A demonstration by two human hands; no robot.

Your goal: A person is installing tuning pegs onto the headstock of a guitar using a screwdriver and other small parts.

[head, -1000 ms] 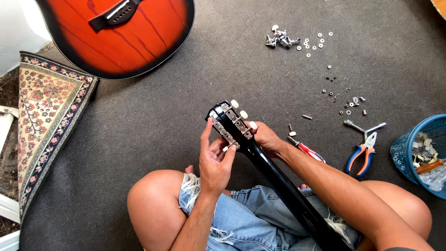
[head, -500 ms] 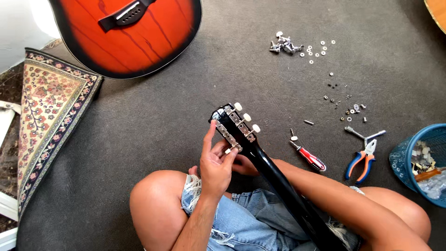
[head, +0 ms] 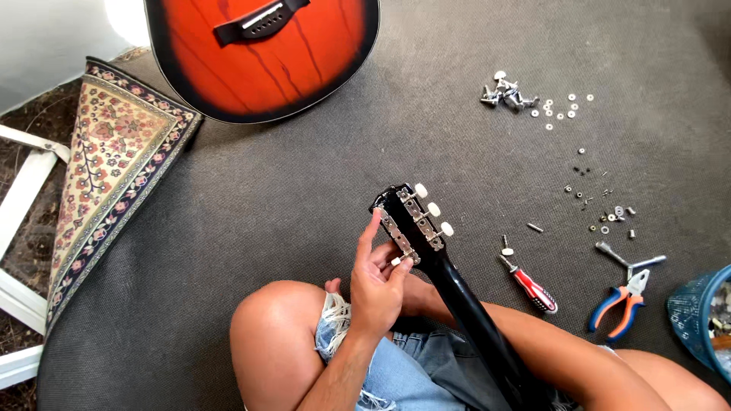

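A black guitar neck runs from my lap up to its headstock, which carries metal tuner plates with white knobs. My left hand is at the headstock's left side: thumb and fingers pinch a white tuner knob and the index finger lies along the edge. My right hand is under the neck just below the headstock and grips it. Most of that hand is hidden by the neck and my left hand.
An orange-red guitar body lies at the top. On the grey carpet to the right are loose tuners, washers, small screws, a red screwdriver, orange-handled pliers and a blue basket. A patterned rug lies left.
My right hand has slid from the headstock's right side down under the neck. My left hand stays on the left tuners, and its index finger is now stretched up.
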